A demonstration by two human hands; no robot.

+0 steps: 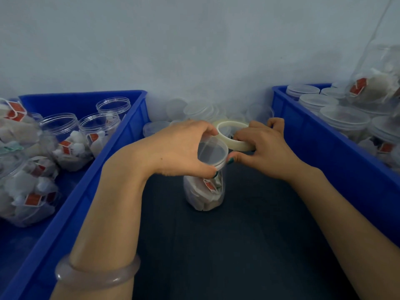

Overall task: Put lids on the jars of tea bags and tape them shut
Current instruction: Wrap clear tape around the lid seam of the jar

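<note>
Centrally, jar [204, 191] stands on dark counter [216, 245], lid [213, 151] on, left hand [179, 148] gripping lid rim. Right hand [259, 148] grasps tape roll [232, 135] just right of jar. 2 blue bins hem the jar: left bin [108, 159], right bin [324, 137]; open counter on its near side. Loose lids [194, 111] behind jar are blurred.

Your left hand [175, 146] gripped the lid [213, 150] on a jar [204, 191] of tea bags standing on the dark table [238, 245], while your right hand [263, 150] held a tape roll [232, 135] just beside it, between two blue bins [129, 131].
</note>
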